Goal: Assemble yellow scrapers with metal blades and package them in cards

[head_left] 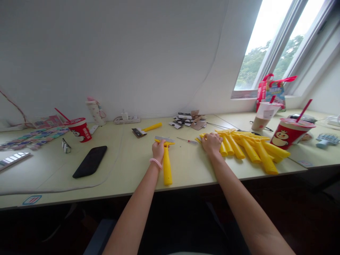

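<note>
My left hand [158, 150], with a pink coil band at the wrist, is closed around the head of a yellow scraper [167, 166]. A grey metal blade [161, 139] lies across its top, and the handle points toward me. Farther right, my right hand [212, 142] is curled down at the left end of a pile of yellow scraper handles [251, 147]. Small yellow pieces poke out by its fingers; what they grip is hidden. Between the hands lie a small screwdriver [189, 141] and a tiny screw-like bit [180, 146].
Behind are another yellow scraper [152, 126] with a dark card on its head and a heap of cardboard packaging [188, 121]. A black phone [90, 162] and red cup [79, 130] are left. Another red cup [290, 134] and a milky drink [262, 117] stand right.
</note>
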